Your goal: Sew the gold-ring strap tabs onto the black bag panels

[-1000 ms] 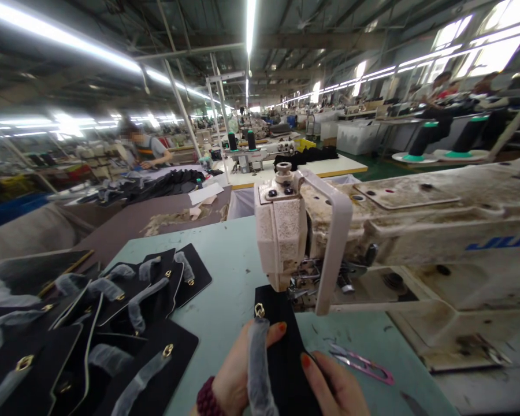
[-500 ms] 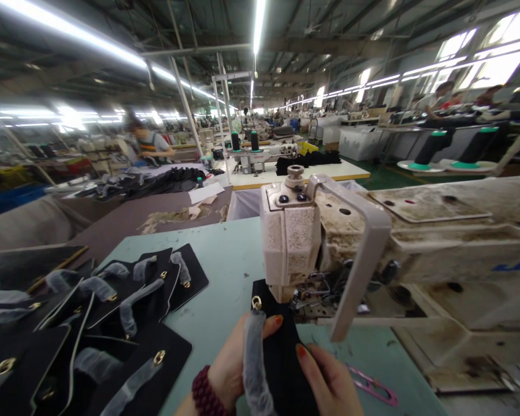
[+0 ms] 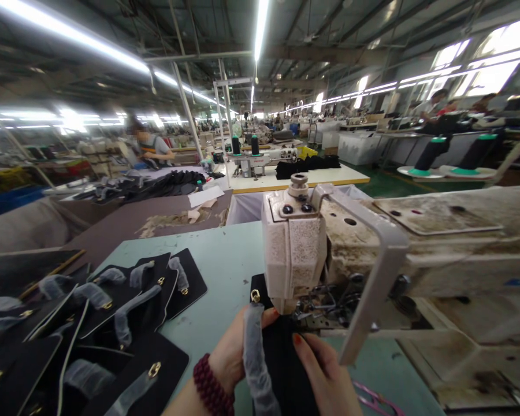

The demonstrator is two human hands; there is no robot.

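Note:
A black leather piece with a grey wrapped strap and a gold ring lies under the head of a worn white sewing machine. My left hand, with a dark red bead bracelet, rests flat on the piece's left side, its fingers stretched beside the strap. My right hand presses flat on the piece's right side, fingers pointing toward the needle area.
A pile of similar black pieces with wrapped straps covers the left of the pale green table. Pink thread snips lie right of my right hand. A person works at a far table; other workers sit at the back right.
The black piece has slid forward under the machine head, with both hands following it. The view has shifted closer to the machine.

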